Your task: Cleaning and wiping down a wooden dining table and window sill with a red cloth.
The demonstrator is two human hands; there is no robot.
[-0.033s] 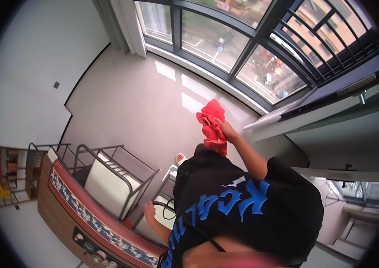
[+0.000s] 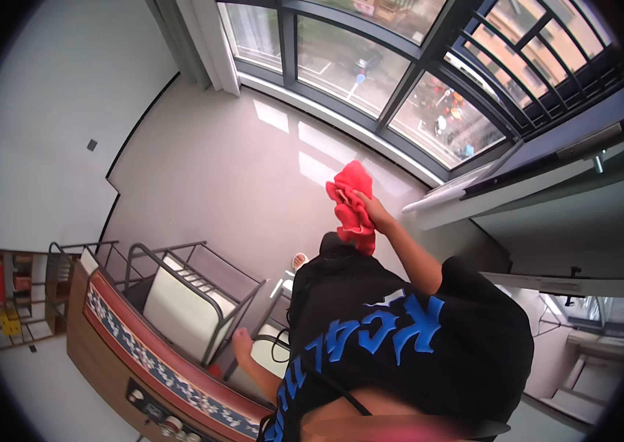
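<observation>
A red cloth (image 2: 351, 206) hangs bunched in the right hand (image 2: 375, 212), whose fingers clench it from the side; the arm stretches forward and up from the black shirt (image 2: 407, 346), elbow nearly straight. The cloth is held in the air over the pale glossy floor (image 2: 253, 184), in front of the curved window (image 2: 371, 74) and just left of a white ledge (image 2: 444, 195). The left hand (image 2: 242, 342) hangs low, well apart from the cloth, near a metal-framed chair (image 2: 187, 295); whether it is loose or closed cannot be told. Left of the chair runs a wooden bench (image 2: 106, 361) with a patterned strip.
</observation>
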